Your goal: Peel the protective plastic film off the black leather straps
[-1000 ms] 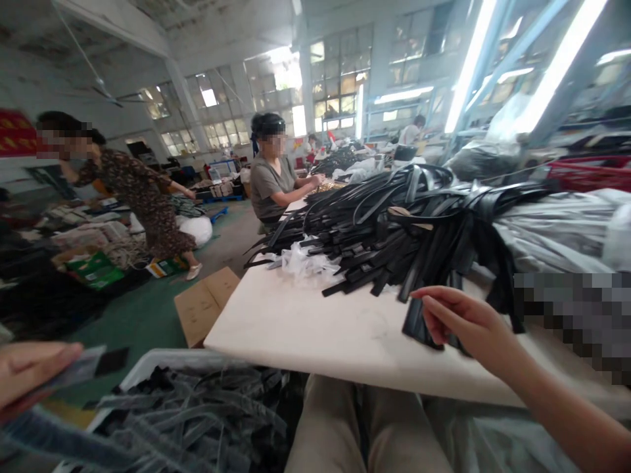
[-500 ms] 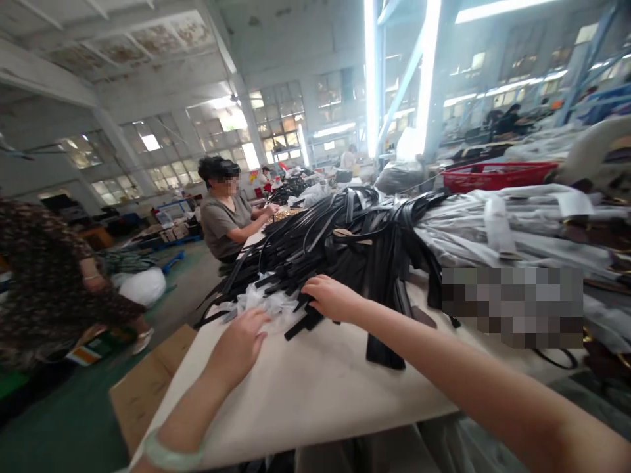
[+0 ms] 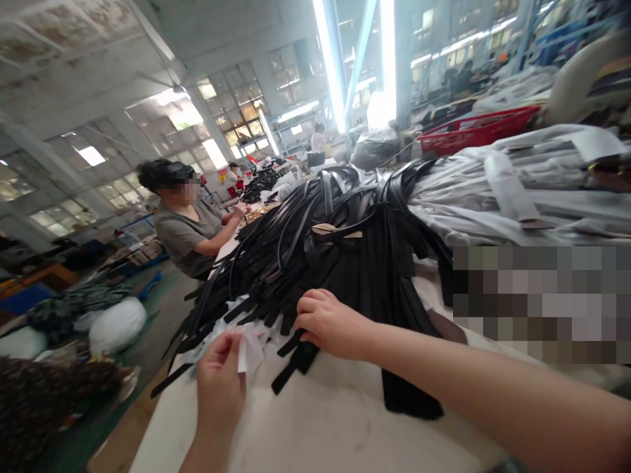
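My left hand (image 3: pixel 221 374) is closed, pinching a small white sheet (image 3: pixel 251 353) between thumb and fingers above the near left part of the table (image 3: pixel 325 427). Just past it, more thin white sheets (image 3: pixel 229 316) lie partly under black strap ends. My right hand (image 3: pixel 331 326) rests at the near edge of a big heap of black straps (image 3: pixel 345 269). Its fingers are curled round a black strap (image 3: pixel 290 344); the palm hides part of the grip. Other flat strap ends (image 3: pixel 288 378) stick out below that hand toward me.
White-wrapped straps (image 3: pixel 458 180) are piled at the right, with a red basket (image 3: pixel 478 131) behind. Across the table's left side a co-worker (image 3: pixel 185 226) handles small gold-coloured pieces. White bundles (image 3: pixel 118 325) lie on the floor at left, near a person in a dark patterned garment (image 3: pixel 49 407).
My left hand has picked up a white sheet from the small pile and turned upright. My right hand stays by the strap ends. The view has tilted and shifted right.
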Motion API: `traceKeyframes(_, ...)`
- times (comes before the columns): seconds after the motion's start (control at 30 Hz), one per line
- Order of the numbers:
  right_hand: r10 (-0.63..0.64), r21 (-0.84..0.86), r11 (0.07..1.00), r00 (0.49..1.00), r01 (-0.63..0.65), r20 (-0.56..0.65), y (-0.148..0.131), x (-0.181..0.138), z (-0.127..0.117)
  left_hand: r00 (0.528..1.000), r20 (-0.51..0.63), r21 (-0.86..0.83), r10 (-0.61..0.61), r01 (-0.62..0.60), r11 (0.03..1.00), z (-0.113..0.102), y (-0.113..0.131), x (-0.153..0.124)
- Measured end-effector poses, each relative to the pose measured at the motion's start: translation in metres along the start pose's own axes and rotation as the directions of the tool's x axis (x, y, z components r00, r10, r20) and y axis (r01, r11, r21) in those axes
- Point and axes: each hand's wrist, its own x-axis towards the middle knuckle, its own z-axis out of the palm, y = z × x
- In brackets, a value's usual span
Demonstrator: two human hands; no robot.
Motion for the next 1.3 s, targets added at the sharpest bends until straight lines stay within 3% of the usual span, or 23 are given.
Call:
traceKeyframes(0.1,0.003,0.066,0.998,1.000,-0.002,-0.020,-0.005,-0.001,-0.004,0.996,0.062,-0.066,-0.062,0.066,0.996,0.003,-0.002,-0.006)
traceKeyframes(0.2,-0.006,0.054,0.999,0.998,0.003,0.060,-0.005,-0.003,-0.001,0.973,0.194,-0.077,-0.125,0.142,0.987,0.008,0.002,-0.013)
traceKeyframes(0.27,-0.003,0.040,0.999,0.995,-0.001,0.098,-0.003,-0.004,0.002,0.967,0.221,-0.046,-0.127,0.140,0.989,0.009,0.007,-0.017)
traceKeyframes(0.37,-0.016,0.133,0.991,0.999,0.012,0.027,-0.004,-0.005,0.004,0.958,0.282,0.118,0.054,-0.091,0.989,0.007,0.009,-0.018)
traceKeyframes(0.5,-0.019,0.423,0.905,0.998,0.044,-0.063,-0.016,-0.007,0.004,0.826,0.444,0.298,0.347,-0.502,0.812,0.003,0.005,-0.018)
traceKeyframes(0.57,0.118,0.542,0.836,0.992,-0.081,-0.034,-0.022,-0.006,0.005,0.772,0.458,0.329,0.441,-0.608,0.723,0.004,0.001,-0.018)
traceKeyframes(0.67,0.368,0.663,0.668,0.924,-0.339,0.101,-0.026,-0.005,0.005,0.710,0.490,0.331,0.506,-0.689,0.645,0.008,-0.002,-0.019)
traceKeyframes(0.8,0.373,0.731,0.547,0.901,-0.407,0.222,-0.028,-0.005,-0.003,0.684,0.560,0.337,0.467,-0.704,0.626,0.010,-0.005,-0.019)
traceKeyframes(0.87,0.337,0.728,0.534,0.898,-0.430,0.283,-0.029,-0.007,-0.004,0.663,0.598,0.336,0.451,-0.717,0.610,0.010,-0.007,-0.018)
traceKeyframes(0.97,0.380,0.656,0.550,0.855,-0.516,0.354,-0.031,-0.011,0.001,0.643,0.623,0.348,0.445,-0.738,0.578,0.009,-0.009,-0.017)
traceKeyframes(1.1,0.410,0.646,0.464,0.794,-0.606,0.449,-0.030,-0.011,0.011,0.665,0.653,0.368,0.363,-0.697,0.616,0.005,-0.005,-0.023)
traceKeyframes(1.13,0.412,0.643,0.478,0.799,-0.598,0.437,-0.030,-0.011,0.011,0.673,0.663,0.357,0.327,-0.669,0.652,0.004,-0.003,-0.025)
traceKeyframes(1.2,0.412,0.598,0.598,0.845,-0.534,0.342,-0.031,-0.011,0.009,0.683,0.675,0.292,0.279,-0.594,0.750,0.001,0.002,-0.028)
traceKeyframes(1.27,0.354,0.552,0.715,0.903,-0.429,0.244,-0.033,-0.011,0.007,0.705,0.680,0.232,0.201,-0.468,0.853,0.000,0.008,-0.029)
traceKeyframes(1.3,0.315,0.564,0.724,0.918,-0.397,0.242,-0.033,-0.012,0.005,0.710,0.690,0.219,0.141,-0.390,0.894,0.000,0.012,-0.028)
